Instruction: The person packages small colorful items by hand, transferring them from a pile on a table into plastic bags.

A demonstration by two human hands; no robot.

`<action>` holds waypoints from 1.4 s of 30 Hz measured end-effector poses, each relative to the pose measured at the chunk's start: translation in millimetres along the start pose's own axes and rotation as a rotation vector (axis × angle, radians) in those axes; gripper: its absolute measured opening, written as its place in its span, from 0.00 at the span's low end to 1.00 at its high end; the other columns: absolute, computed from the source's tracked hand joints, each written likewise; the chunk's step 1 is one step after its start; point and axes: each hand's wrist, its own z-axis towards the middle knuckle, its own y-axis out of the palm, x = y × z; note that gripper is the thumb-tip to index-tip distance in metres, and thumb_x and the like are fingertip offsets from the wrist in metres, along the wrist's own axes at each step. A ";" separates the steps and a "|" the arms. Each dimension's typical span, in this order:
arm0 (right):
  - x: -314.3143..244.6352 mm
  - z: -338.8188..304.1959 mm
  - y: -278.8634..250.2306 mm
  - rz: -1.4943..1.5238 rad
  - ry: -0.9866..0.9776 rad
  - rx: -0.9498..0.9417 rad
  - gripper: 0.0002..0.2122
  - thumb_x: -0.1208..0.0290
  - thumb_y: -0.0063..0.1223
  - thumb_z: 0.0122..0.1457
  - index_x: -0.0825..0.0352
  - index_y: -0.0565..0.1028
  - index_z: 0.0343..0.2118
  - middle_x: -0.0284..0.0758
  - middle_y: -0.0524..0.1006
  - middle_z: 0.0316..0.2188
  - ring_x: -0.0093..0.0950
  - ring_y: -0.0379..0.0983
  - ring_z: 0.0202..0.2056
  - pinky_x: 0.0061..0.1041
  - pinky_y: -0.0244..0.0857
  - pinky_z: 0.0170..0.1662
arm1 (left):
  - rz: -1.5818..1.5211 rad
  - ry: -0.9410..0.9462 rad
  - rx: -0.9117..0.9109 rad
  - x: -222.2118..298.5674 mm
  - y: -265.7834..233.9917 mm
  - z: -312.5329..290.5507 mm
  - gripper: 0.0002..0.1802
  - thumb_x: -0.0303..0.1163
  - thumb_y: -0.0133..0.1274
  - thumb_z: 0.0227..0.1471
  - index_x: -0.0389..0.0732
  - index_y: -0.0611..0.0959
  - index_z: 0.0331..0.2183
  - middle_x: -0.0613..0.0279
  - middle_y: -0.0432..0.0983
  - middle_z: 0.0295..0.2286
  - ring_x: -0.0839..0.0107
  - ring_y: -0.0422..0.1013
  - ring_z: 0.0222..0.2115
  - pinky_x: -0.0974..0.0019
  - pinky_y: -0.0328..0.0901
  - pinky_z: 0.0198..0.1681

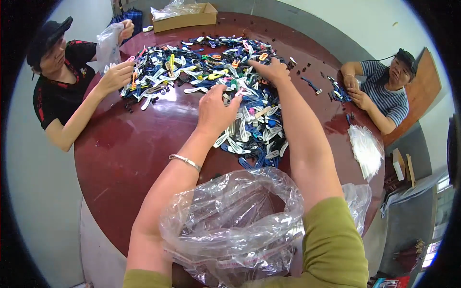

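Observation:
A wide heap of snap hair clips point(245, 132) in navy, white, black and a few bright colours covers the middle of the table. My left hand point(216, 110), a silver bangle on its wrist, rests at the heap's near left side with thumb and fingers apart among the clips. Farther in, my right hand point(274, 72) lies over the clips, its fingers spread. I see nothing gripped in either hand, though some fingertips are partly hidden. Between my forearms stands a big clear plastic bag point(230, 225), its mouth gaping.
The round dark red table point(125, 168) carries everything. At left a person point(62, 81) holds a small clear bag point(109, 43). Another person point(384, 86) sits at right beside some clips. Flat clear bags point(366, 151) lie at the right edge; a cardboard box point(185, 20) stands at the back.

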 end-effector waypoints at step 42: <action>10.6 -132.7 -71.8 0.966 -0.356 -0.442 0.24 0.82 0.60 0.36 0.64 0.73 0.42 0.28 0.75 0.34 0.21 0.70 0.37 0.21 0.64 0.42 | -0.265 0.366 -0.235 33.4 -31.7 38.4 0.18 0.30 0.62 0.34 0.36 0.80 0.33 0.58 0.73 0.39 0.66 0.69 0.41 0.66 0.63 0.47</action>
